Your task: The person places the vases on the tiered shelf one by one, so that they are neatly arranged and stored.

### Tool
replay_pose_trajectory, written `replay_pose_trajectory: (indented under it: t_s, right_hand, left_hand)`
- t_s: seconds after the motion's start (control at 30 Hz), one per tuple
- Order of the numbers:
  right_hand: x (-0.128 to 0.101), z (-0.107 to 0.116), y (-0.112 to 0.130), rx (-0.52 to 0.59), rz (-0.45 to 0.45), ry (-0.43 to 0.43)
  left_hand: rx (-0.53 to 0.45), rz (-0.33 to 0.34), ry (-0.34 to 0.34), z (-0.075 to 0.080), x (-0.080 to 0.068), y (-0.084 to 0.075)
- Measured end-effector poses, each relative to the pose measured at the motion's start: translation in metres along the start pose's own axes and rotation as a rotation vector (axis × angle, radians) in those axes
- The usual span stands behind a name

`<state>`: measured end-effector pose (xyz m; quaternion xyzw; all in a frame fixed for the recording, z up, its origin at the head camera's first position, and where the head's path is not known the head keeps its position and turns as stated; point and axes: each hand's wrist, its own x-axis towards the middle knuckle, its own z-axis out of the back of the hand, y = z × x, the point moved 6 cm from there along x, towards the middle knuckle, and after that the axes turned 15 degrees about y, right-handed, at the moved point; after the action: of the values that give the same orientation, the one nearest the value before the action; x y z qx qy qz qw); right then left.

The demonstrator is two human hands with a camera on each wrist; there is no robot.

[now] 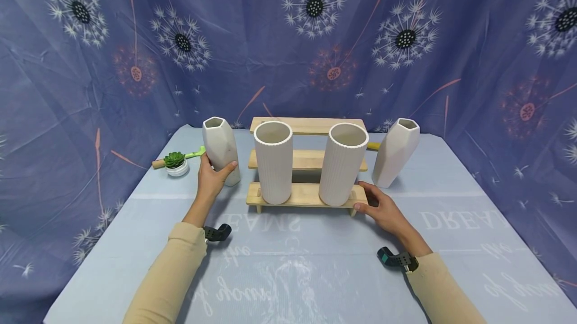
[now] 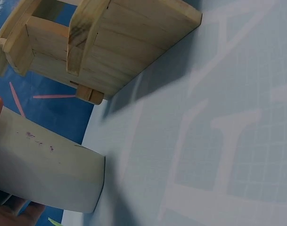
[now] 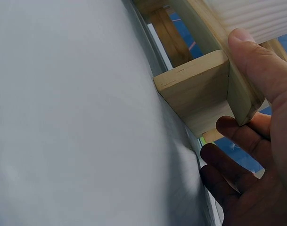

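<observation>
On the left, my left hand grips a white faceted vase round its lower half. The left wrist view shows the same vase between thumb and fingers, its base near the cloth. My right hand holds the right end of the bottom step of a three-tier wooden rack. In the right wrist view the thumb lies along the step's edge, with fingertips beneath and beside it. Two ribbed white cylindrical vases stand on that bottom step.
A second faceted vase stands right of the rack. At the left are a small potted succulent and a green-headed tool with a wooden handle. Something yellow shows behind the rack's right side. A patterned curtain hangs behind the table.
</observation>
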<state>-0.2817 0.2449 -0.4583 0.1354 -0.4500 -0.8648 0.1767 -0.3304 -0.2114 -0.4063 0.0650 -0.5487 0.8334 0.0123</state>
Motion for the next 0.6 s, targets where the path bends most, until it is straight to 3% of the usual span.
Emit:
replay_pose_trajectory:
  t_s: [0.37,0.6]
  right_hand:
    - [-0.0002,0.0002,-0.0008,-0.023,0.004,-0.008]
    - [0.0007,0.0,-0.0008,-0.003,-0.004,-0.002]
  left_hand:
    - [0.021,0.024,-0.008,-0.0008,0.0018,0.0019]
    - [0.02,0.005,-0.03,-0.0003,0.0007,0.0015]
